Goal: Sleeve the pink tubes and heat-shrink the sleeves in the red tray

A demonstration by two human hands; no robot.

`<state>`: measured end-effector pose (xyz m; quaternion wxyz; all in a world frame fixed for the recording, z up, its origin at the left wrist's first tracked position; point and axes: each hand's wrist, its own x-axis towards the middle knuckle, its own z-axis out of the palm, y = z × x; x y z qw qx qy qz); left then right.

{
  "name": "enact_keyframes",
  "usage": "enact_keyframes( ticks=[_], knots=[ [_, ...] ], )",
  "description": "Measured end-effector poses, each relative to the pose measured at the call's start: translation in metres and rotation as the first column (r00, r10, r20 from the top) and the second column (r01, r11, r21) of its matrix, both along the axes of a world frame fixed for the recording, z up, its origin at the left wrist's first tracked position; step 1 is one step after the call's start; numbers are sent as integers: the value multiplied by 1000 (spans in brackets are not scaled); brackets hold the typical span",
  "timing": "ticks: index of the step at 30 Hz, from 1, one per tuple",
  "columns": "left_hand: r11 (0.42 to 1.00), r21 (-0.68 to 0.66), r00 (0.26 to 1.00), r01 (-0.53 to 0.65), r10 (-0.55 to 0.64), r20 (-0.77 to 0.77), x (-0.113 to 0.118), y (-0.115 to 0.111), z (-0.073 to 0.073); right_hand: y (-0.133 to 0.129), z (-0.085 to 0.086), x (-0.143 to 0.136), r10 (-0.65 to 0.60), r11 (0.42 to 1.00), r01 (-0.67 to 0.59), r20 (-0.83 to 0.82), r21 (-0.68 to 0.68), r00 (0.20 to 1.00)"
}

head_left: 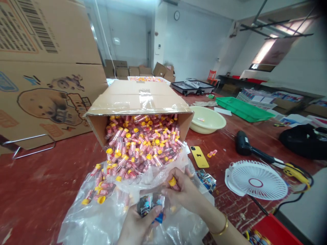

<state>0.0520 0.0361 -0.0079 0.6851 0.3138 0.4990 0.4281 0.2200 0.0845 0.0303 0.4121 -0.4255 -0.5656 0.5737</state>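
My left hand (143, 221) is closed around a few small printed sachets (146, 204), dark and light blue with shiny edges. Just above and to the right, my right hand (181, 185) grips a small clear tube (174, 183) with a yellow cap and pinkish contents. Both hands are over a crumpled clear plastic sheet (87, 217). In front of them, a cardboard box (163, 98) lies on its side, its mouth facing me. Many similar yellow-capped tubes (143, 143) fill it and spill onto the sheet.
Right of the box are a pale yellow basin (213, 126), a yellow phone (199, 157), more sachets (208, 180), a white fan (255, 180), a black hair-dryer-like tool (242, 144) and a green tray (245, 109). A large printed carton (46, 95) stands left. A red bin (278, 231) is lower right.
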Motion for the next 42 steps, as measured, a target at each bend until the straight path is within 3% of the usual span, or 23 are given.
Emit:
enact_keyframes(
  ticks=[4, 9, 11, 14, 18, 25, 31, 38, 42],
  knots=[
    [997, 3, 995, -71, 71, 64, 1, -1, -3, 4, 20, 1, -56, 998, 62, -184, 28, 981],
    [998, 34, 996, -54, 51, 71, 4, -1, -9, 7, 32, -3, 211, 968, -197, -76, 157, 975],
    [997, 54, 995, -54, 49, 88, 5, -1, -12, 8, 31, -5, 276, 955, -268, -53, 126, 960],
    [996, 63, 993, -62, 55, 108, 5, -1, -18, 11, 26, -10, 307, 951, -307, -196, 32, 931],
    [998, 7, 996, -66, 66, 53, 5, -1, -14, 13, 16, -17, 161, 981, -188, -356, -44, 921],
    [979, -192, 994, -64, 80, 78, 9, -3, 16, 3, -1, -12, -51, 993, 11, -346, -116, 937],
    [977, -212, 993, -35, 58, 105, 14, 1, 27, 0, 1, -9, -21, 996, -14, -373, -90, 928],
    [965, -260, 968, -20, 84, 235, 12, 8, 28, -3, -6, -14, -41, 999, 42, -439, -6, 897],
    [963, -241, 976, -120, 159, 148, 12, 8, 26, -4, -1, -8, -115, 990, 142, -467, 24, 877]
  ],
)
